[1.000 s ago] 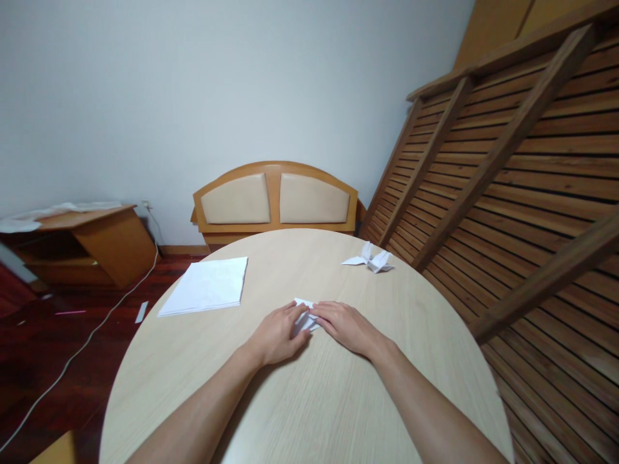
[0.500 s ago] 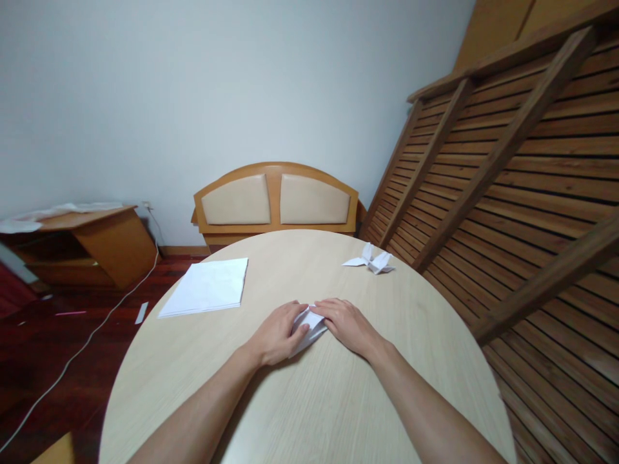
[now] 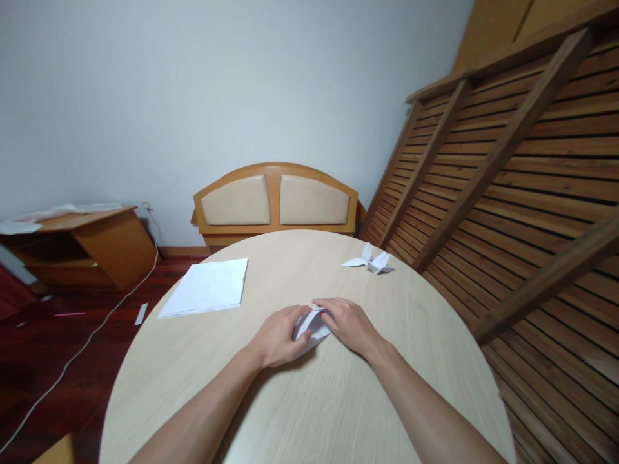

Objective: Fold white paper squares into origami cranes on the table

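Observation:
A small piece of white folded paper lies on the round pale wooden table, between my two hands. My left hand curls over the paper's left side, thumb and fingers pinching its edge. From the right, my right hand presses on the paper with bent fingers, lifting a flap. Most of the paper is hidden under the fingers.
A stack of white sheets lies at the table's far left. A finished white folded paper figure sits at the far right edge. Beyond stand a padded wooden headboard, a slatted wooden frame at right, and a low cabinet at left.
Both hands have shifted slightly on the paper, and its near flap has been lifted and bent over, so more of the white paper shows between the hands.

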Available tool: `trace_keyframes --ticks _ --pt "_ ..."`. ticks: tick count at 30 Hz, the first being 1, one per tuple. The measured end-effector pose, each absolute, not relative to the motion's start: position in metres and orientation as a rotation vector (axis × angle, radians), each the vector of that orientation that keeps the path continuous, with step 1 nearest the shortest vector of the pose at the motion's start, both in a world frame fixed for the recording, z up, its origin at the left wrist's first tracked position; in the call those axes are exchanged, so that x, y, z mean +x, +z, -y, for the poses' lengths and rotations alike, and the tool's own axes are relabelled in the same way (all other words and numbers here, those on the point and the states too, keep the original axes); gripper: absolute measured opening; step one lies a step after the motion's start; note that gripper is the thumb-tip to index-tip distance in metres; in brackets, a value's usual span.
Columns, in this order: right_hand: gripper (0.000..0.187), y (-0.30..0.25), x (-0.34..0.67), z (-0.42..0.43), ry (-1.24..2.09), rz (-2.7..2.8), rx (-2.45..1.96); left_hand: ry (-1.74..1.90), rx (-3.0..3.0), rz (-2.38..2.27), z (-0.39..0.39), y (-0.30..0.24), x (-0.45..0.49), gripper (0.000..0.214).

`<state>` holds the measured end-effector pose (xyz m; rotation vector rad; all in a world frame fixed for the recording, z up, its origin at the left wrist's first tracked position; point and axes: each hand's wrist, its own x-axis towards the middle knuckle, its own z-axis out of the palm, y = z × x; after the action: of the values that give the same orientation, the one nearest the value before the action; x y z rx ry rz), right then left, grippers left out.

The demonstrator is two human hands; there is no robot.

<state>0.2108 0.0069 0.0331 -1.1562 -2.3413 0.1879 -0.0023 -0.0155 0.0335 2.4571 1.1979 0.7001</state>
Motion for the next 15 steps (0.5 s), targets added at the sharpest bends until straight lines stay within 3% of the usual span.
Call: trace_keyframes --ticks 6,10,15 --pt "0.012 0.042 0.207 -0.003 0.15 2.284 -1.216 0.693 2.46 -1.377 0.02 0.038 0.001 0.046" --pt "0.015 0.043 0.204 0.0 0.155 2.318 -1.169 0.682 2.5 -1.482 0.02 0.039 0.002 0.042" --pt "0.02 0.041 0.199 0.003 0.154 2.371 -1.215 0.569 2.494 -1.681 0.017 0.036 0.001 0.054"
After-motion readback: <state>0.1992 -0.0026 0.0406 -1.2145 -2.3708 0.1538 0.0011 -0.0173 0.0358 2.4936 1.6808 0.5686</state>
